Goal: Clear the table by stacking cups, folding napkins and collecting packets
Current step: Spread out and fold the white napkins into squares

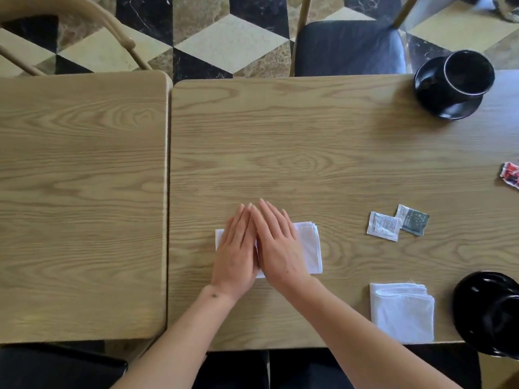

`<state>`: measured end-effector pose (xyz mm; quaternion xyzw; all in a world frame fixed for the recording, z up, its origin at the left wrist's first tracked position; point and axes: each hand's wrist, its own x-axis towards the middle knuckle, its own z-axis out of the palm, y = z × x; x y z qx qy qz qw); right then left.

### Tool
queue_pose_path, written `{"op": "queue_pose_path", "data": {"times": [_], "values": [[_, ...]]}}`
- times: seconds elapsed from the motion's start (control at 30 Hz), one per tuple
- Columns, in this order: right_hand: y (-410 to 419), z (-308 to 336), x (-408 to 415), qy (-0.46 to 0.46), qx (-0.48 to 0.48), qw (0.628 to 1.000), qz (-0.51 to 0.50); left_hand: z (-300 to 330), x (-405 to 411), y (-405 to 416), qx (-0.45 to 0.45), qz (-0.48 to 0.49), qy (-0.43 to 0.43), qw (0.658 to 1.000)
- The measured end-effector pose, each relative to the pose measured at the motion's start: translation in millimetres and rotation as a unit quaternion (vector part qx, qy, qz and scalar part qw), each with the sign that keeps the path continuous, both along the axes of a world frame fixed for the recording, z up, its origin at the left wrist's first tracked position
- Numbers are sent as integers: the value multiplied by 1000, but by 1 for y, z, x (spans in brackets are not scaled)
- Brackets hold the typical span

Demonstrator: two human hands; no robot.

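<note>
White folded cloth napkin [309, 248] lies lower centre on the light wooden desk [309, 153], long axis left-right. The left hand [238, 248] and right hand [278, 245] press it flat, side by side, each grip released, fingers pointing toward the frame's top.

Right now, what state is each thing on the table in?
Left hand: flat, open, pressing the napkin.
Right hand: flat, open, pressing the same napkin.
Napkin under hands: folded, flat.
Second napkin: folded, lying untouched.
White packet: loose, overlapping the dark packet.
Dark packet: loose.
Red packet: crumpled.
Far cup: on its saucer, unstacked.
</note>
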<state>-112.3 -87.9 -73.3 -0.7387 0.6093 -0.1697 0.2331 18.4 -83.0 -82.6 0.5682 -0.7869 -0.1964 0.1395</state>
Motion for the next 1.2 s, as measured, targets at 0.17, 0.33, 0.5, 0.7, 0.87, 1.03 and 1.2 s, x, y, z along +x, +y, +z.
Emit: {"op": "queue_pose_path", "data": {"times": [0.17, 0.33, 0.5, 0.7, 0.87, 1.03, 1.2], "values": [[6, -22, -15, 61, 33, 997, 15, -25, -4, 0, -18, -25, -158, 987], [7, -29, -17, 87, 24, 996, -6, -32, -3, 1, -25, -29, -186, 982], [5, -21, -20, 86, 31, 996, 16, -13, -5, -5, 26, -44, -210, 976], [-3, 17, -46, 136, 65, 988, 27, 47, -9, 20, 76, 252, 37, 964], [-24, 37, -56, 219, 155, 963, 17, 81, -64, 47, 479, 610, 438, 455], [-51, 48, -54, 218, 341, 914, 5, 80, -87, 41, 588, 550, 509, 305], [-63, 69, -63, 135, 404, 905, -13, 87, -76, 32, 577, 566, 503, 304]]}}
